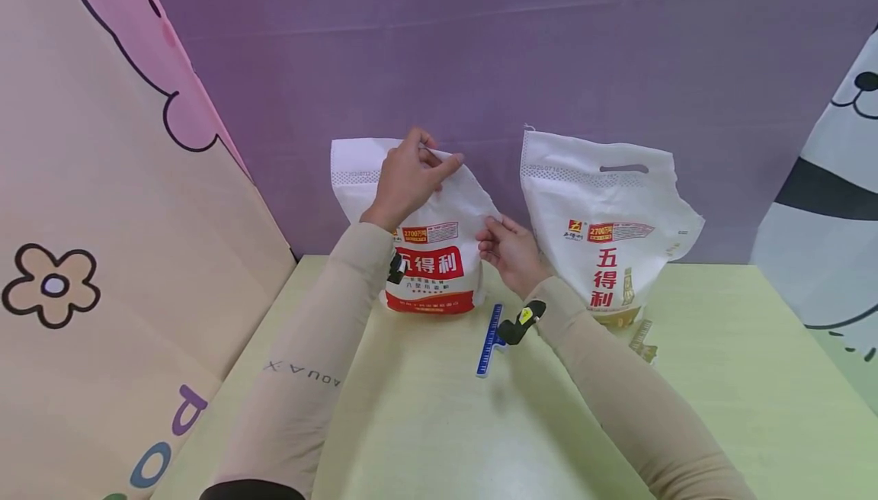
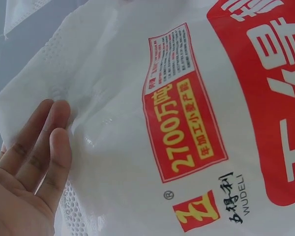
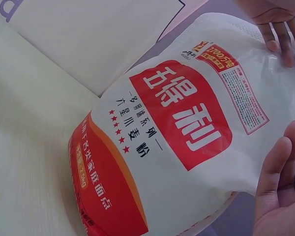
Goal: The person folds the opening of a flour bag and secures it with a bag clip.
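A white flour bag [image 1: 439,279] with red panels and a red base stands upright at the back of the table. My left hand [image 1: 405,184] is at its top edge, with the thumb and a finger pinching the material there. In the left wrist view, other fingers [image 2: 59,142] of that hand lie loosely against the bag's white front. Lower down, my right hand [image 1: 511,252] pinches the bag's right side edge between thumb and fingers. The bag's top corner on the left stands up freely, while its right side slopes down towards the right hand.
Right of it stands a second white flour bag [image 1: 604,210] with a handle slot and red lettering. A blue strip [image 1: 489,340] with white marks lies in front of the bags. A small greenish-gold piece [image 1: 643,344] lies by the second bag. A purple backdrop [image 1: 480,50] rises behind.
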A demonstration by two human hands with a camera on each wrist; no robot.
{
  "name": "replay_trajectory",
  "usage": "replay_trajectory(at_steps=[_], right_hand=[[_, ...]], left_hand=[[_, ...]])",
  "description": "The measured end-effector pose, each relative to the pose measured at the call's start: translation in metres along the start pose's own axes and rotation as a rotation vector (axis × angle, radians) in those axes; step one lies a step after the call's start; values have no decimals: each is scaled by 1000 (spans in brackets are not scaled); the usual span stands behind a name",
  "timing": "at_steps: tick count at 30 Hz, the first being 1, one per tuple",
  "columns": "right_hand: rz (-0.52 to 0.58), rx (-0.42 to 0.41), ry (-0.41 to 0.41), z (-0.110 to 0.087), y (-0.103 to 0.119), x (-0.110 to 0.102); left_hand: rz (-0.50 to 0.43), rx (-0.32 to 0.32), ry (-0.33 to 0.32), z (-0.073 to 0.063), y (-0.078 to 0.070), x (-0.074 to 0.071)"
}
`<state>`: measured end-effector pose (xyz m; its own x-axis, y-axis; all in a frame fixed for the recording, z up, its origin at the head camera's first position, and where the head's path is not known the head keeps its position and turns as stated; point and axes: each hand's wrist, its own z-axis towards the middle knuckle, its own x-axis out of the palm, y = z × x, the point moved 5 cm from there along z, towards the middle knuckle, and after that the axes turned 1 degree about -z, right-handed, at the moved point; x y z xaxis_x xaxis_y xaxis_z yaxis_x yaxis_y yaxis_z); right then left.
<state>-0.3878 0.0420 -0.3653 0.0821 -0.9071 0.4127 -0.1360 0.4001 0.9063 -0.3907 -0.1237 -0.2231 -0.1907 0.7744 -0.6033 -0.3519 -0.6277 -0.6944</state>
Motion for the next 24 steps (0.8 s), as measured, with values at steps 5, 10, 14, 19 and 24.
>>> replay_trajectory(at_steps=[5,10,14,19,24], right_hand=[[-31,-11,-13,-1,0,0],[-95,-20,-54,-1,-2,-2],[-159,-53,-94,-2,-1,-2],[-306,-155,-145,-7,3,-2],[-481,-332,-196,-9,8,-3]], left_hand=[[0,-14,-37,0,1,1],[9,-7,-64,-1,2,1],[17,-3,-76,-1,2,1],[27,3,-90,-1,2,0],[35,19,-105,-2,2,-2]])
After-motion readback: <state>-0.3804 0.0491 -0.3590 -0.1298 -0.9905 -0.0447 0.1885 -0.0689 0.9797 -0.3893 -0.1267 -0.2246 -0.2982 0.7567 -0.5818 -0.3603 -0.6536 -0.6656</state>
